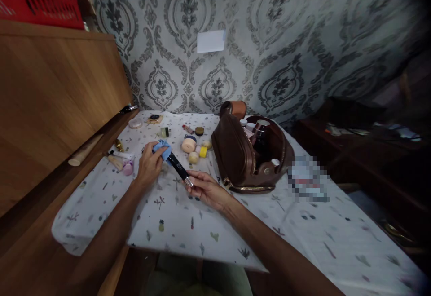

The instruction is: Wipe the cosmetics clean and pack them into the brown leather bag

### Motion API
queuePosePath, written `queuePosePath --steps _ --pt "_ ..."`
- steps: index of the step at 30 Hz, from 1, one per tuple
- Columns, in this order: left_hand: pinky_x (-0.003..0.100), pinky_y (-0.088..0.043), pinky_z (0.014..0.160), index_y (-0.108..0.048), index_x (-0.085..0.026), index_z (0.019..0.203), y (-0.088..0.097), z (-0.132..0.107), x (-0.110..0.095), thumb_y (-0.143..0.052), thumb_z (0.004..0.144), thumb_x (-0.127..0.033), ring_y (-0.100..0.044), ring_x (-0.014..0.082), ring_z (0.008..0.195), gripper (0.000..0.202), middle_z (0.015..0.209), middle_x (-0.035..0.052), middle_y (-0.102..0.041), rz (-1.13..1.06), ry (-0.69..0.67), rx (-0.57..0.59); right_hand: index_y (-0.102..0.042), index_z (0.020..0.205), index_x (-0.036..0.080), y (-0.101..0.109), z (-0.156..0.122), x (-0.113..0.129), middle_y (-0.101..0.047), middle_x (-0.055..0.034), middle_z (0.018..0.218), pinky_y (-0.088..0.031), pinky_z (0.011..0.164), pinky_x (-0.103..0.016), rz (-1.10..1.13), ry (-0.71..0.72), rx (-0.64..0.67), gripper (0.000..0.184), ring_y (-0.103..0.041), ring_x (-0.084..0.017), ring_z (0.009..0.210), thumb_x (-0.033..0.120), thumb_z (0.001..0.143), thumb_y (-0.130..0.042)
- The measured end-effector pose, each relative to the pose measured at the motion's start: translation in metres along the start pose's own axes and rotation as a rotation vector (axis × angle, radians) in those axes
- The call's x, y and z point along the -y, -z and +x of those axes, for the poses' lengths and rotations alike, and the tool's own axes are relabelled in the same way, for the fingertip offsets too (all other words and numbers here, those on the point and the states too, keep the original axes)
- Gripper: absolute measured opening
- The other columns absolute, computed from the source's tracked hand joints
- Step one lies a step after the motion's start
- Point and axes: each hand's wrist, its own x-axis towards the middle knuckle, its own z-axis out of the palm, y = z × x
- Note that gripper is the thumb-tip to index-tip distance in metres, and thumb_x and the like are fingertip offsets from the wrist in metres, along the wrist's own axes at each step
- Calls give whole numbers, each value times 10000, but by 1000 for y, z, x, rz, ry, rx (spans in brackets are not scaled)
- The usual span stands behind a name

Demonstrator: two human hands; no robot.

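Observation:
A slim black cosmetic tube [178,165] with a silver end slants between my two hands above the table. My left hand [150,163] is closed on a light blue cloth [164,150], which wraps the tube's upper end. At the lower end, my right hand [206,189] pinches the tube by its silver part. Just beyond the hands stand several small jars, among them a peach jar with a dark lid [189,144] and a yellow-capped one [203,152]. To the right, an unzipped brown toiletry bag [232,152] holds bottles and other cosmetics.
A patterned white cloth [175,233] covers the table. Left of my hands lie tubes and a purple-capped item [128,167], beside a wooden cabinet [60,98]. A pixelated item [308,179] lies right of the bag. A stool [198,278] shows below the table edge.

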Motion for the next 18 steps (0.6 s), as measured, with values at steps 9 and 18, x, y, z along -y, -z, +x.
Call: queuePosePath --steps 9,18 --pt "335 -483 853 -655 -205 896 1 3 -2 -450 830 -141 -578 206 914 225 1020 54 -558 -84 158 68 -703 1033 152 6 5 0 -718 -42 803 -455 549 -186 -22 68 -106 413 -661 -118 672 344 699 -851" --pt "361 -497 873 -642 -193 937 1 3 -4 -436 852 -163 -582 225 934 225 991 65 -554 -76 186 32 -750 922 159 5 9 -2 -712 -4 829 -500 658 -222 -177 206 -233 382 -632 -87 660 294 597 -900"
